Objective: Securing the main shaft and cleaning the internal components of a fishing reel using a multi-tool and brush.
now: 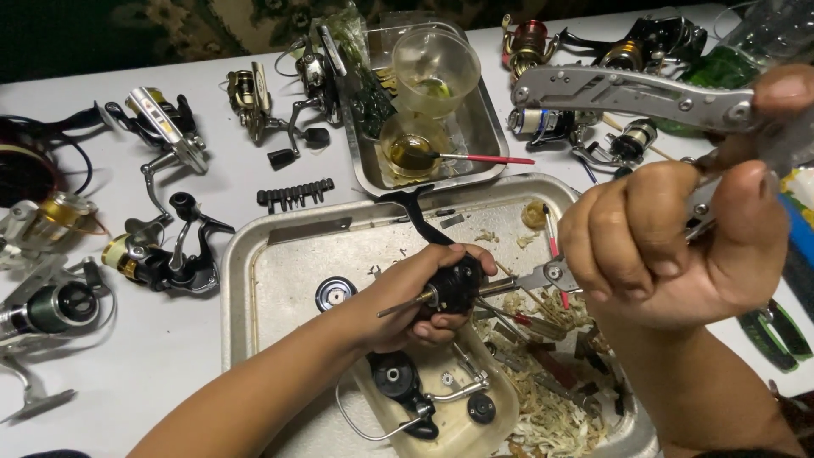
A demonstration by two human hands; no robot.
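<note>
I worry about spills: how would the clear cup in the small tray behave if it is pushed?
The cup looks like thin plastic, so probably light. It sits tilted on a glass holding yellowish liquid, so a push may tip it easily.

My left hand [415, 297] sits low, forearm angled in from the lower left, fingers curled tight in a closed grip. My right hand [678, 242] is raised nearer my head, wrist bent, fist closed with the thumb up on the right.
</note>
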